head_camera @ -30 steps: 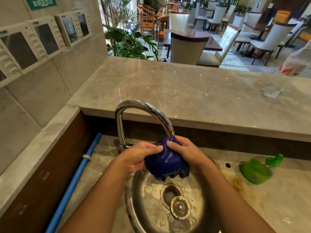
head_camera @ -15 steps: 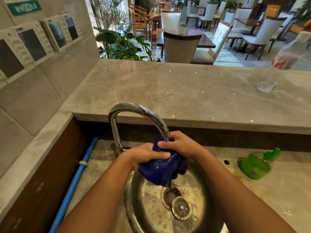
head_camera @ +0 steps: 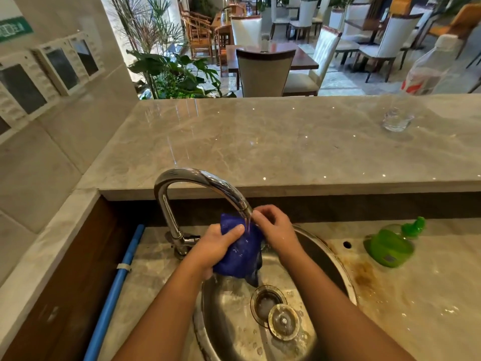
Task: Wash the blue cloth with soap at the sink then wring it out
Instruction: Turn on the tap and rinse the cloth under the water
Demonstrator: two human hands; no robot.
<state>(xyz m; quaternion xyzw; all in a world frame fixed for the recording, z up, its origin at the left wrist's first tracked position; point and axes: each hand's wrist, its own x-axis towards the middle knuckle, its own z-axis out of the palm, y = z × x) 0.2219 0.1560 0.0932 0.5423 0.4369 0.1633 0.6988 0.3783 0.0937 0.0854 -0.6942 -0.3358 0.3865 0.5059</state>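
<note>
Cloth: the blue cloth (head_camera: 242, 252) is bunched and wet, held over the sink (head_camera: 338, 261) directly under the spout of the tap (head_camera: 203, 181). A thin stream of water falls on it, and a dark wet tail hangs toward the drain (head_camera: 265, 300).
Left hand: the left hand (head_camera: 217, 247) grips the cloth's left side, thumb across the front and fingers curled underneath.
Right hand: the right hand (head_camera: 277, 227) pinches the cloth's upper right edge just beside the spout, fingers curled.
Change: half a second ago the right hand lay over the top of the bundle. It has slid to the right side, baring an upright corner of cloth. The left hand keeps much the same grip.
Soap: the green bottle (head_camera: 390, 247) sits on the wet ledge right of the sink, well apart from both hands and unmoved.
Plug: the plug (head_camera: 283, 321) lies in the basin beside the open drain.
</note>
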